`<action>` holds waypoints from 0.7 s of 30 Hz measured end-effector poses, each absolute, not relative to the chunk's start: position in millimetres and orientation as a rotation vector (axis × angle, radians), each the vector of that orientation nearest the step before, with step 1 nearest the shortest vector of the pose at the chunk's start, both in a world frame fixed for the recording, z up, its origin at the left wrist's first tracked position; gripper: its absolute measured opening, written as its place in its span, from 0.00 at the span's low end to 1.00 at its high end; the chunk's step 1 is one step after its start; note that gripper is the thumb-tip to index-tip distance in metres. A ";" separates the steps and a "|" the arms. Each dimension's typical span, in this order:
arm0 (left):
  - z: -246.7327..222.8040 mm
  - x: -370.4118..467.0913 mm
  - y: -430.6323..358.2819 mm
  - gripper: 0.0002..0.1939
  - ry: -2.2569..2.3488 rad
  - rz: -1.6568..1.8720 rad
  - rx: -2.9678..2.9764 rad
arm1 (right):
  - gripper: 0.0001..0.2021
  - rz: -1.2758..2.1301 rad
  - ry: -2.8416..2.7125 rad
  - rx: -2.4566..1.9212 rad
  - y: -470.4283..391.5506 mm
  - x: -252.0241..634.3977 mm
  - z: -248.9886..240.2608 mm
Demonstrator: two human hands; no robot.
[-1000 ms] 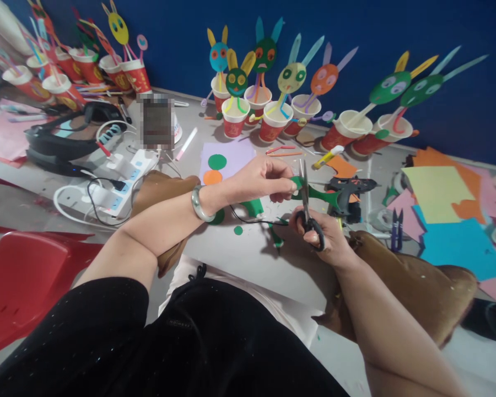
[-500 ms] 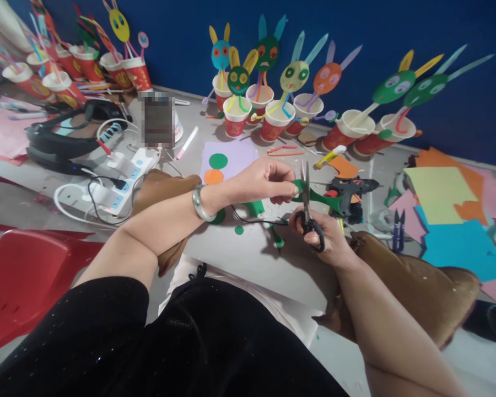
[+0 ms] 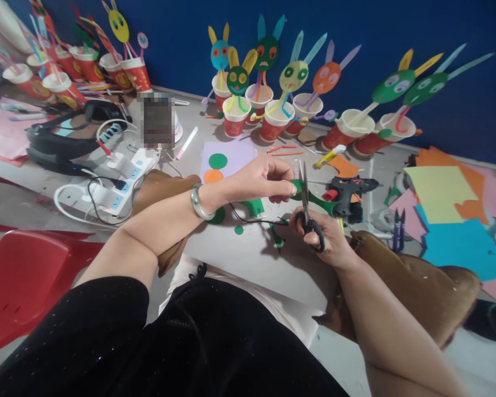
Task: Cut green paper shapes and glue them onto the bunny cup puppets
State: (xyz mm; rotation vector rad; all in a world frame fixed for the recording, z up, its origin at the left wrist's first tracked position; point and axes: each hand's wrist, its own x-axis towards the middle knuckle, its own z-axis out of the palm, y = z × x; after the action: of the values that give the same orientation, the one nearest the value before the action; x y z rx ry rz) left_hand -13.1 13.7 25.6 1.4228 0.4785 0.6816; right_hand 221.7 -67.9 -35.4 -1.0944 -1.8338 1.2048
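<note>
My left hand (image 3: 275, 179) pinches a piece of green paper (image 3: 321, 204) near its left end. In my right hand (image 3: 324, 234) are black-handled scissors (image 3: 305, 193), their blades pointing up and lying across the green paper close to my left fingertips. Below and left of my hands, green scraps (image 3: 254, 207) and a small green paper circle (image 3: 238, 230) lie on the table. A lilac sheet (image 3: 248, 148) behind my left wrist bears a green circle (image 3: 217, 161) and an orange circle (image 3: 213, 176).
Red paper cups (image 3: 274, 129) with rabbit-faced figures line the blue wall. Right of my hands lie a glue gun (image 3: 349, 190), small snips (image 3: 399, 230) and coloured paper sheets (image 3: 467, 248). To the left are a power strip (image 3: 126, 184), cables and a black headset (image 3: 58, 138).
The green paper has shifted slightly in my left fingers, its right end tilting down and left. The scissor blades look a little closer together. My right hand stays put.
</note>
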 end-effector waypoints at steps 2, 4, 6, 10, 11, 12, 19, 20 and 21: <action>25.2 -13.4 14.1 0.13 0.468 0.683 1.421 | 0.36 1.206 -1.835 -1.069 -68.1 221.6 -36.0; 25.2 -13.8 14.4 0.13 0.462 0.686 1.419 | 0.35 1.205 -1.834 -1.052 -68.7 220.5 -35.3; 25.7 -14.1 14.6 0.13 0.455 0.693 1.418 | 0.35 1.210 -1.825 -1.047 -69.6 218.8 -33.5; 26.4 -14.1 14.8 0.14 0.458 0.695 1.421 | 0.34 1.218 -1.835 -1.041 -70.5 217.1 -30.9; 26.4 -14.0 14.9 0.14 0.467 0.693 1.422 | 0.35 1.209 -1.839 -1.040 -70.4 217.3 -31.1; 26.3 -13.9 14.9 0.14 0.472 0.694 1.423 | 0.35 1.201 -1.843 -1.041 -70.2 217.8 -31.7; 24.5 -13.6 15.6 0.13 0.485 0.716 1.428 | 0.37 1.198 -1.820 -1.091 -69.5 220.1 -38.1; 24.1 -13.6 15.9 0.13 0.488 0.717 1.427 | 0.37 1.202 -1.815 -1.101 -69.5 219.9 -38.2; 23.5 -13.5 16.2 0.13 0.486 0.716 1.427 | 0.37 1.204 -1.813 -1.107 -69.6 219.5 -38.2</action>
State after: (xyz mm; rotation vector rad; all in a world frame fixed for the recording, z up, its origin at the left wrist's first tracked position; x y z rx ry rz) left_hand -13.5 16.2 23.5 1.4266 0.4859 0.7158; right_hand 219.5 -69.6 -38.2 -1.1070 -1.8130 1.2037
